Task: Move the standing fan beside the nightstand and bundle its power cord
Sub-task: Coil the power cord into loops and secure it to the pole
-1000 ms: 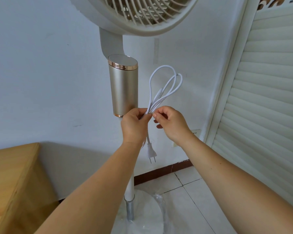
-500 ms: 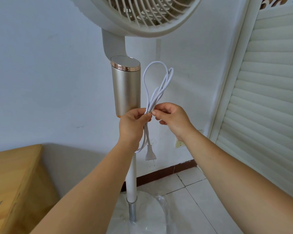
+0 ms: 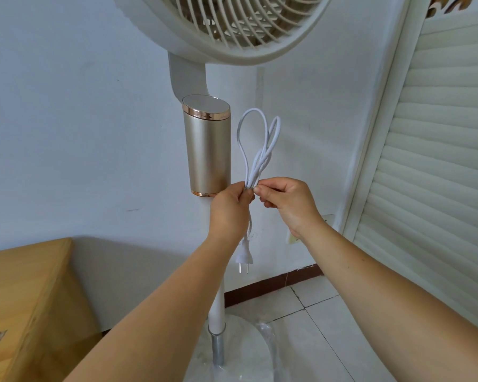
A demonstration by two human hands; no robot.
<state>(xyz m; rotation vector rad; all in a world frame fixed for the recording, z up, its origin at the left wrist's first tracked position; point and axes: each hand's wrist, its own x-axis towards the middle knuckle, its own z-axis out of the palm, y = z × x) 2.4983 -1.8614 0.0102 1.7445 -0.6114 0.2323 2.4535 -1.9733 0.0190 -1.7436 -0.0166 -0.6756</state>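
The fan (image 3: 207, 150) stands against the wall, just beside the nightstand (image 3: 25, 293); its cord (image 3: 260, 150) is folded into loops that rise straight up from the pinch point, while the plug (image 3: 244, 257) hangs straight down below it. The left hand (image 3: 228, 213) grips the folded cord, and the fingers (image 3: 262, 188) of the right hand (image 3: 290, 205) pinch something small at the same point, perhaps a tie, so both hands are equally near. No brand or writing can be read.

White cord (image 3: 260, 150) looped — beside upright fan (image 3: 207, 150).
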